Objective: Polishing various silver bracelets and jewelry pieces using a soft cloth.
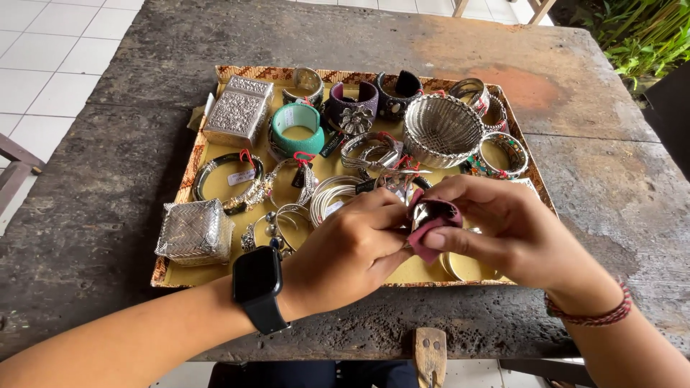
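My left hand [345, 251], with a black watch on the wrist, pinches a small silver piece of jewellery [425, 210] over the near edge of the tray. My right hand [503, 230], with a red cord bracelet on the wrist, presses a pink cloth [424, 233] around that silver piece. Both hands meet above the yellow-lined tray [215, 183], which holds several bangles and cuffs. What kind of jewellery the silver piece is, I cannot tell.
In the tray lie a turquoise bangle [296, 129], a woven silver basket [440, 129], an embossed silver box [237, 109] and a woven silver box [194, 231]. The tray rests on a dark worn wooden table [93, 208]. White floor tiles [43, 50] lie at the left, plants [643, 32] at the far right.
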